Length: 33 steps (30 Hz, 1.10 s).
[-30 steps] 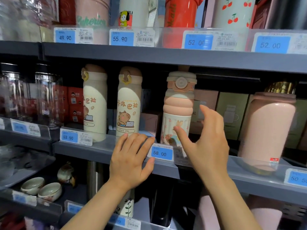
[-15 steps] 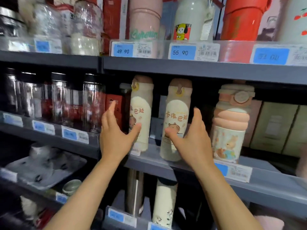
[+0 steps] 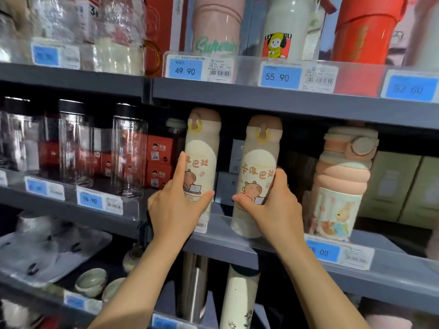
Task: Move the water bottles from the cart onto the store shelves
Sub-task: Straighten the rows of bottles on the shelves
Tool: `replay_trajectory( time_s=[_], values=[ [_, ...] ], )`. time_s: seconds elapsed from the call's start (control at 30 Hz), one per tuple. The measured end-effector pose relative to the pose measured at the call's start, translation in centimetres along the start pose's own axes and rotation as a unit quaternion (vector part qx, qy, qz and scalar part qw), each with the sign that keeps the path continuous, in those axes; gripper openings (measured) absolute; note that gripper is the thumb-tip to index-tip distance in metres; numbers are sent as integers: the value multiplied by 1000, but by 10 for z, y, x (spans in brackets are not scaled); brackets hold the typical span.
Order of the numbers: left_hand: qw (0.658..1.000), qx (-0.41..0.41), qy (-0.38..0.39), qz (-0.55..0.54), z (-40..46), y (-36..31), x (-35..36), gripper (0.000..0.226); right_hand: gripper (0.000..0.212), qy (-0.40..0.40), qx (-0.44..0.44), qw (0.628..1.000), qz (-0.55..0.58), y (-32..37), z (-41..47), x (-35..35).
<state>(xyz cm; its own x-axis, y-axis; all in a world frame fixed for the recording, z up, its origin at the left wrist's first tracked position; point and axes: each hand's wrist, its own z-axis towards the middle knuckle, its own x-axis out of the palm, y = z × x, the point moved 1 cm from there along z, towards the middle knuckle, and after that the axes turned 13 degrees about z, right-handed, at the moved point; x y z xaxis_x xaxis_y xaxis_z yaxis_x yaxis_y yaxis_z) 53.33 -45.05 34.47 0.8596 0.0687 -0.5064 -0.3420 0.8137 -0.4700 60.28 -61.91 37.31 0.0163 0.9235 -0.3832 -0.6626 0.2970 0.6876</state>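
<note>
While both hands are gripping capybara bottles on the middle shelf (image 3: pixel 237 248), left hand (image 3: pixel 175 210) on the left capybara bottle (image 3: pixel 202 160), right hand (image 3: pixel 275 210) on the right capybara bottle (image 3: pixel 256 176), she is straightening them; next probably calls for letting go.

gap between cream bottles (image 3: pixel 202 162) | upper shelf (image 3: pixel 261 100) close overhead

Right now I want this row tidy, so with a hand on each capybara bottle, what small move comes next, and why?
Probably turn the right cream capybara-print bottle a little so its picture faces front, then let go. The right hand grips it and the left hand grips the left cream capybara-print bottle; both stand upright on the grey metal shelf, and the right one's print sits turned rightward.
</note>
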Motion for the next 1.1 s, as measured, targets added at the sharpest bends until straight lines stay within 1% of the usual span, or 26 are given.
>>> replay_trajectory(
  time_s=[0.23, 0.37, 0.43, 0.5, 0.57, 0.6, 0.67, 0.73, 0.8, 0.9, 1.0, 1.1],
  values=[
    [1000, 14, 10, -1, -1, 1, 1, 101, 83, -6, -9, 1000, -27, -3, 0, 1],
    [999, -4, 31, -21, -5, 2, -1, 102, 105, 6, -5, 999, -34, -4, -3, -3],
    [1000, 3, 0, -12, -13, 2, -3, 94, 109, 5, -18, 1000, -17, -4, -12, -13],
    [996, 38, -73, -29, -27, -6, -5, 78, 97, -10, -80, 997, -4, -3, -28, -27],
    [982, 110, -136, -76, -45, -24, -5, 61, 74, -35, -157, 987, -23, -8, -44, -45],
    [972, 151, -155, -95, -56, -36, -2, 53, 63, -51, -182, 981, -32, -14, -52, -57],
    [952, 216, -170, -134, -79, -68, 6, 41, 47, -90, -205, 974, -34, -28, -64, -88],
    [935, 262, -168, -170, -100, -104, 15, 31, 38, -135, -214, 967, -36, -43, -70, -126],
    [923, 299, -156, -183, -120, -141, 26, 24, 36, -170, -204, 963, -45, -62, -74, -169],
    [923, 326, -132, -153, -147, -196, 47, 28, 40, -203, -157, 966, -39, -97, -78, -234],
    [941, 307, -116, -88, -168, -238, 67, 37, 45, -206, -123, 970, -49, -128, -75, -292],
    [947, 284, -146, 10, -180, -253, 87, 39, 54, -182, -95, 978, -41, -151, -64, -327]
  ],
)
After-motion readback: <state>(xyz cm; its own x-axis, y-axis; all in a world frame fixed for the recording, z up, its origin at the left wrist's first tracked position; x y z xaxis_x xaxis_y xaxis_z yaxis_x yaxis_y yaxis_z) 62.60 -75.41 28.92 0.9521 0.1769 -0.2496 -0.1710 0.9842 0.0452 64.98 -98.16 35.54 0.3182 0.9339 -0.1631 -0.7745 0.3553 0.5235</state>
